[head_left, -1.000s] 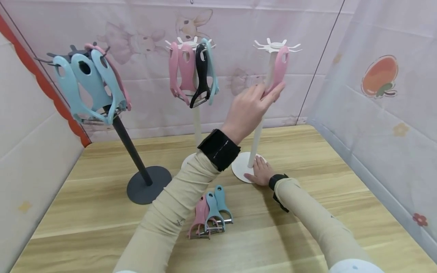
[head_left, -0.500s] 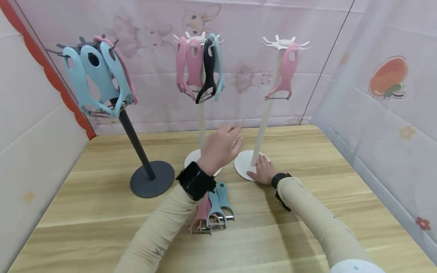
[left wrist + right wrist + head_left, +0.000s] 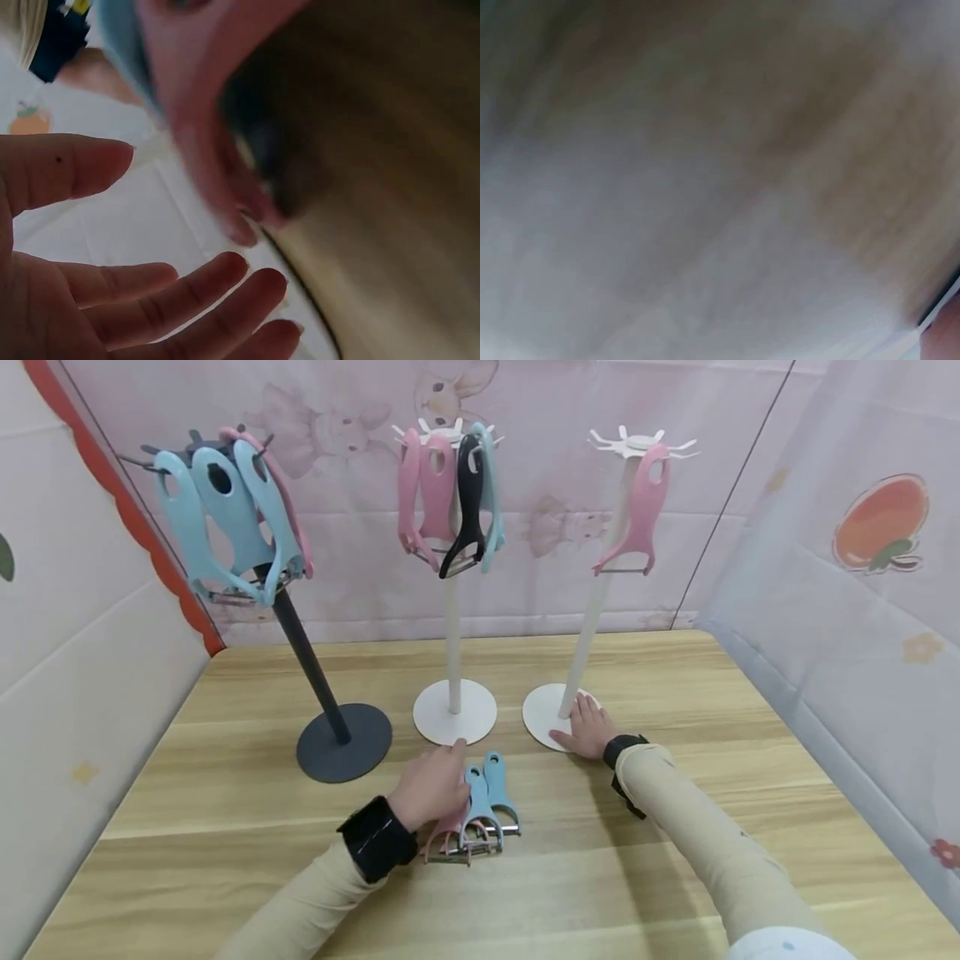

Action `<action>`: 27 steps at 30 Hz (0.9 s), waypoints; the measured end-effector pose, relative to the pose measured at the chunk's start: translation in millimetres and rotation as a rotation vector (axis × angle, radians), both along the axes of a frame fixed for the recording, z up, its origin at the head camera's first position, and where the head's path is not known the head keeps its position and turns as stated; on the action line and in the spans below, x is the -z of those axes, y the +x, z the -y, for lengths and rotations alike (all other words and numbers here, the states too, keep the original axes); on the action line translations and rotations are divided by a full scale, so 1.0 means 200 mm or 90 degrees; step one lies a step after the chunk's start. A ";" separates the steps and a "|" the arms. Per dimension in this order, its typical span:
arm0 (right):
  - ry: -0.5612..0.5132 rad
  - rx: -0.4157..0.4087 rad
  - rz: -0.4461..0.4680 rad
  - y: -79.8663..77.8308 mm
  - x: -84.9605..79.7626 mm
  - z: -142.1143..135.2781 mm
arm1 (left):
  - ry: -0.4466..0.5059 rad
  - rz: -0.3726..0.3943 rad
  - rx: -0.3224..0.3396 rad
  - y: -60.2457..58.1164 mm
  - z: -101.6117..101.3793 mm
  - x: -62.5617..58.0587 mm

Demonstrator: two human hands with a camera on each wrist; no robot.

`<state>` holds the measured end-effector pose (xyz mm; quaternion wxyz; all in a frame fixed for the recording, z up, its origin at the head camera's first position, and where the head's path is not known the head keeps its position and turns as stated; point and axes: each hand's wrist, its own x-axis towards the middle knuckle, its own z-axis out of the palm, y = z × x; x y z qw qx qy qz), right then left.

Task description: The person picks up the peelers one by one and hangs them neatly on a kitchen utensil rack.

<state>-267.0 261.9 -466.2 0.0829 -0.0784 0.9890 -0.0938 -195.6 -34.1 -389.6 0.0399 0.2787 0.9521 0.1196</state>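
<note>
My left hand (image 3: 431,787) is over the left side of a small pile of peelers on the table, covering part of a pink peeler (image 3: 448,828). In the left wrist view the thumb and fingers are spread, with the pink peeler (image 3: 184,90) just past their tips. Two light blue peelers (image 3: 477,802) lie at the pile's right side. My right hand (image 3: 587,729) rests flat on the round base (image 3: 542,718) of the right white stand, beside its pole. One pink peeler (image 3: 643,510) hangs from that stand's hooks. The right wrist view is mostly blurred tabletop.
A middle white stand (image 3: 453,635) holds pink, black and light blue peelers. At the left, a dark grey stand (image 3: 307,656) leans in view, hung with light blue and pink ones. A printed cloth wall (image 3: 555,585) closes off the table's (image 3: 600,885) back.
My left hand has let go of the hanging pink peeler on the right stand and come down leftward to the pile. My right hand has stayed on the base.
</note>
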 end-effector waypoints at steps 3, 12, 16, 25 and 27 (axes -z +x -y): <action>-0.007 0.002 0.005 0.00 0.00 0.00 | -0.004 -0.004 0.003 0.02 0.03 0.05; -0.011 0.013 0.038 -0.01 -0.01 -0.01 | 0.014 0.020 0.000 0.04 0.04 0.07; -0.015 0.018 0.050 0.00 -0.02 0.00 | 0.051 0.048 0.017 0.01 0.05 0.07; -0.022 0.017 0.049 -0.01 -0.02 0.00 | 0.074 0.062 0.047 -0.05 0.08 0.06; -0.024 0.016 0.046 -0.01 -0.02 0.00 | 0.082 0.034 0.043 -0.05 0.09 0.02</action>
